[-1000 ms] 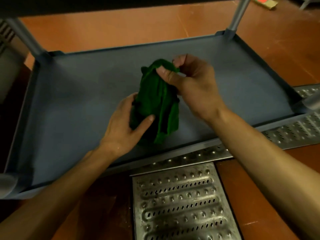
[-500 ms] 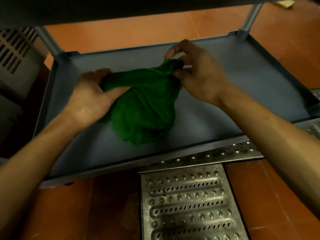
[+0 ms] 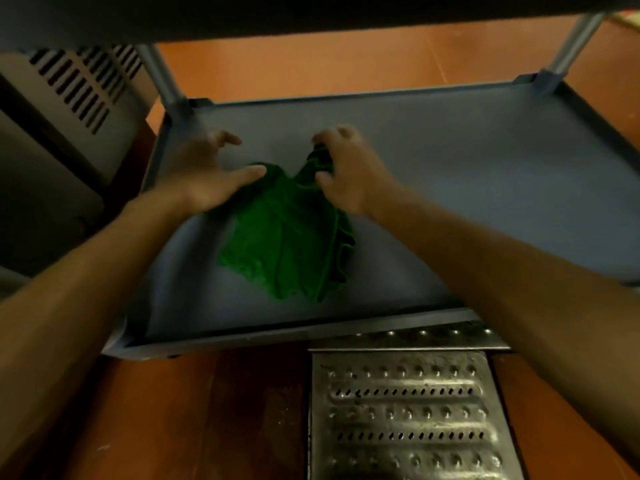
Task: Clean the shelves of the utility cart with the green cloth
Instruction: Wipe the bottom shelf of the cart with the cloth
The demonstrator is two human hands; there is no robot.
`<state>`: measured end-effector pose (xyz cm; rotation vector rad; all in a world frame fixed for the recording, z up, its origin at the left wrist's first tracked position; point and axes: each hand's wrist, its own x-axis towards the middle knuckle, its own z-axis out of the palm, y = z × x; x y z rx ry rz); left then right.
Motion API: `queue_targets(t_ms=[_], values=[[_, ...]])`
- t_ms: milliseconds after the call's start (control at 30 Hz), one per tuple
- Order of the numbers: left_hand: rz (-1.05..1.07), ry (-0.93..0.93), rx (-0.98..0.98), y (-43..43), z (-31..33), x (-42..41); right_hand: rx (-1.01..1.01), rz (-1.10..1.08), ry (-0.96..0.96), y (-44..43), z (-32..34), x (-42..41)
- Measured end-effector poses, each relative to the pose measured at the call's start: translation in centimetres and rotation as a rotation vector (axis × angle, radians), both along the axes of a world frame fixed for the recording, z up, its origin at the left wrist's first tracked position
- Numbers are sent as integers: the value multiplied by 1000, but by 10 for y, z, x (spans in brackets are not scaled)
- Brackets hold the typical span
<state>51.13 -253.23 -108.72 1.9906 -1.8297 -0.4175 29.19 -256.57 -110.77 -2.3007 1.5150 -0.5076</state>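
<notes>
The green cloth point(image 3: 287, 244) lies crumpled on the left half of the grey lower shelf point(image 3: 485, 174) of the utility cart. My right hand point(image 3: 349, 174) grips a bunched far corner of the cloth, fingers curled round it. My left hand point(image 3: 211, 174) is at the cloth's far left corner; its thumb touches the cloth and its fingers are spread and loosely bent above the shelf. The frame is blurred, so I cannot make out whether the left hand still holds any fabric.
Two metal posts point(image 3: 162, 77) point(image 3: 568, 43) rise at the shelf's far corners under the dark upper shelf point(image 3: 311, 15). A vented grey appliance point(image 3: 79, 95) stands left of the cart. A perforated metal drain grate point(image 3: 408, 410) lies in the orange tile floor point(image 3: 173, 417) in front.
Both hands lowered the cloth from a lifted, stretched hold down onto the shelf. The left hand's grip on the left corner loosened and its fingers spread. The view shifted left.
</notes>
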Motion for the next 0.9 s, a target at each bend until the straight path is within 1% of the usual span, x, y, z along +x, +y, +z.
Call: queue_targets(t_ms=[67, 133, 200, 267, 333, 400, 633, 800, 900], values=[[-24, -113, -6, 9, -19, 6, -94, 143, 48, 21, -21, 13], [-88, -139, -18, 27, -35, 10, -24, 228, 185, 39, -40, 26], [-103, -136, -41, 52, -56, 15, 81, 204, 296, 57, -59, 37], [-68, -168, -67, 79, -74, 18, 50, 155, 342, 66, -75, 44], [-26, -170, -49, 99, -87, 21, 17, 126, 348, 66, -85, 48], [32, -124, -17, 105, -92, 25, 5, 108, 356, 59, -87, 50], [-2, -216, -21, 104, -87, 20, -1, 76, 378, 23, -90, 63], [77, -219, 1, 101, -92, 23, -16, 42, 390, -11, -89, 80], [120, -182, -2, 99, -94, 23, 4, 33, 405, -32, -88, 92]])
